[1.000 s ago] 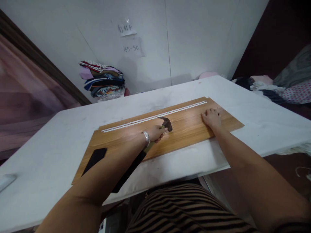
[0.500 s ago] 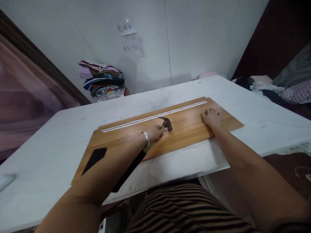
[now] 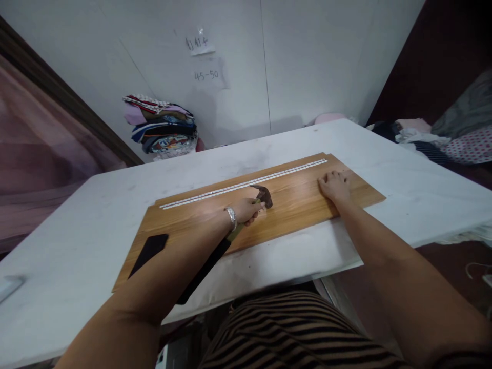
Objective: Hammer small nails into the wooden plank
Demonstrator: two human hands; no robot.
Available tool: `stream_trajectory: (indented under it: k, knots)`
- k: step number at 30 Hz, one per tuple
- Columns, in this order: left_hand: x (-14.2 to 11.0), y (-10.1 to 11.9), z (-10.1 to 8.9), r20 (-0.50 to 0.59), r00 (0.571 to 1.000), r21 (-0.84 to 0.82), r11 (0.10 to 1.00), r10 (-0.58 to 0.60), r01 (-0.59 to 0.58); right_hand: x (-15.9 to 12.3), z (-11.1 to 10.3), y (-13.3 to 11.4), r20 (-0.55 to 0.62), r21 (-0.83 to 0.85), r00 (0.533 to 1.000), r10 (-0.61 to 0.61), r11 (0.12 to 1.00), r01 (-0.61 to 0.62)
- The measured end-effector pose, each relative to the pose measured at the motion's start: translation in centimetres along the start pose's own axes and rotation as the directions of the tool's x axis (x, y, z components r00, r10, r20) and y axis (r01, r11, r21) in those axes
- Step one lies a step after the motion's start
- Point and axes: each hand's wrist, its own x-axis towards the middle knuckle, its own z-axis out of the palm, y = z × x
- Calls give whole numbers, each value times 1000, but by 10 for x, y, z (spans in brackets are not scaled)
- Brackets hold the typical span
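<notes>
My left hand [image 3: 246,210] is wrapped round a claw hammer [image 3: 264,197], close below its head. The long handle with its black grip runs back under my forearm toward the table's front edge. The hammer head is over the middle of a brown wooden board [image 3: 295,192]; whether it touches the wood I cannot tell. On the board's right part rests my right hand [image 3: 335,185], thumb apart and fingers somewhat bent, with nothing seen in it. Two thin white strips [image 3: 246,184] run along the far side of the board. A black patch [image 3: 149,252] shows at its left end, partly behind my forearm.
The board lies on a white-covered table [image 3: 115,205]. A white object [image 3: 11,287] sits at the left edge. Behind the table is a stack of folded cloths [image 3: 165,125], and more fabric [image 3: 418,136] lies at the right. Handwritten papers [image 3: 206,75] hang on the wall.
</notes>
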Motion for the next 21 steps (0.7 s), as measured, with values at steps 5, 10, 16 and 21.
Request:
stream_trajectory:
  k: [5,10,16,21]
  knots:
    - [-2,2,0,3,1000,3,1000,2,-2,-1,-2,-1,12,7,1000,5,1000,-5]
    - [2,1,-3,-16,1000,3,1000,-9,9,0,0,-1,1,0,1000,12,1000,-12]
    - [-3,3,1,2,1000,14,1000,-20,20,2,3,1,-16,5,1000,5,1000,-5]
    - [-3,4,0,-4,1000,28,999,-16,16,2,4,2,-18,-4,1000,1,1000,-1]
